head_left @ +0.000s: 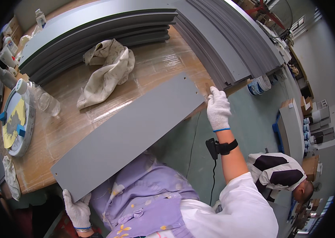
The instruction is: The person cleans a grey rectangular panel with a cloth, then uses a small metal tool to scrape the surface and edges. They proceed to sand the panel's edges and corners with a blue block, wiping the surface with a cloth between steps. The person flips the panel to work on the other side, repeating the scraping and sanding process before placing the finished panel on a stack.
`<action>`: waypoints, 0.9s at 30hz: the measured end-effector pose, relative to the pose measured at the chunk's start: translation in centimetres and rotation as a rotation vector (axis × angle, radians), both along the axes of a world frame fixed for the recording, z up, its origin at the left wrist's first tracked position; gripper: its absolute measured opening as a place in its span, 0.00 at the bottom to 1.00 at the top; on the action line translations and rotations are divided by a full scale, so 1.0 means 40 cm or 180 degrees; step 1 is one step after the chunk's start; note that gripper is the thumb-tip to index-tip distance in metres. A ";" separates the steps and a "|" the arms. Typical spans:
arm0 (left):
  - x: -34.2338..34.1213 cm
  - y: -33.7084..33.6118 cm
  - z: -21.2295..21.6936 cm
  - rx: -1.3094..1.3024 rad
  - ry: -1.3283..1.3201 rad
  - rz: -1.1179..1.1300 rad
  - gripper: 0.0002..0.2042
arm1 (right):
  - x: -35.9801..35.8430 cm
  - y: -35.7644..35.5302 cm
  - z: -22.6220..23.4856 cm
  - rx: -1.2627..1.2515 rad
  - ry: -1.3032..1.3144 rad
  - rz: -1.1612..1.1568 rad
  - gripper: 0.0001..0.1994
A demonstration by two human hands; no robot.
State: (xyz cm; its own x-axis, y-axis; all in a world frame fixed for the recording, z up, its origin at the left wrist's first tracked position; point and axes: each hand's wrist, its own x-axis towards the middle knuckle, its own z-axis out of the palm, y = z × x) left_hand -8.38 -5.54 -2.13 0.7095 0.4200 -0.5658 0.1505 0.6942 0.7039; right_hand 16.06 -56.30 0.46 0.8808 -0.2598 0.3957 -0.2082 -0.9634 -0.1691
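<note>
A long flat grey panel (132, 133) with small holes near its ends lies aslant across the table's near edge. My left hand (78, 210), in a white knit glove, grips its near left corner, thumb on the top face. Beside the panel's far right end is my right hand (219, 109), also gloved, its fingers curled together. Whether anything is pinched in them is hidden. A crumpled off-white cloth (110, 73) rests on the table beyond the panel.
Stacked grey panels (96, 22) line the table's (151, 59) far side; more (219, 43) stand at right. At left are a clear bottle (44, 99) and a round white lid-like tray (26, 141) with a yellow sheet. A co-worker (278, 172) bends over at the right.
</note>
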 end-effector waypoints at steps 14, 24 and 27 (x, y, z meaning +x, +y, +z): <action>0.018 -0.061 0.020 0.0199 0.0453 0.0122 0.24 | 0.080 0.006 0.000 0.0405 -0.0294 0.0438 0.11; 0.003 -0.065 0.013 0.0041 0.0342 0.0227 0.24 | 0.063 0.031 0.021 0.0668 -0.0442 0.0714 0.11; 0.017 -0.096 0.028 -0.0125 0.0254 0.0397 0.20 | 0.030 0.147 0.056 0.0982 -0.0098 0.2015 0.12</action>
